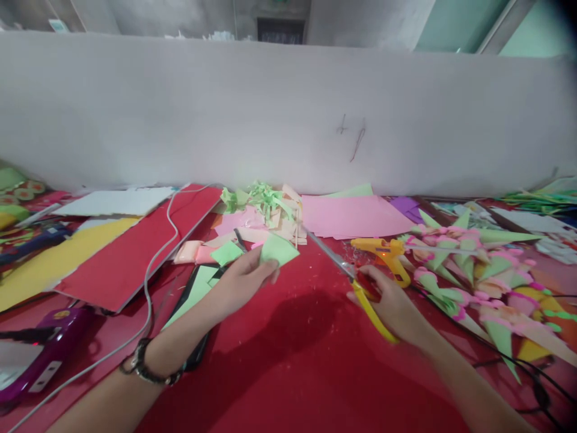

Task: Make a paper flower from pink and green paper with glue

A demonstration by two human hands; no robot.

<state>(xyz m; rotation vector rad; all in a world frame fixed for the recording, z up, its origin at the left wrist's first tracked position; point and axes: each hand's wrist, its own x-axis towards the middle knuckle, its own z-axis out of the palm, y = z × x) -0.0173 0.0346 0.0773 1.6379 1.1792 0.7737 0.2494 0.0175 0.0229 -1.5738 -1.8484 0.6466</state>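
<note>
Between the thumb and fingers of my left hand (247, 275) is a light green paper piece (278, 250), held above the red table (288, 361). My right hand (383, 294) grips scissors (372, 310) with yellow and red handles; their blades point up and left, toward the green piece but apart from it. Another green piece (226, 254) lies just behind my left hand. Under my left forearm are green strips (196, 294) on a dark flat object. A yellow glue gun (383, 251) lies just beyond my right hand.
Paper flowers and cones (473, 264) are heaped at the right, beside black cables (496, 349). Pink sheets (354, 215) and green scraps (268, 201) lie at the back before a grey partition (270, 114). Red board (148, 246), white cord (146, 288) and purple device (58, 343) are left.
</note>
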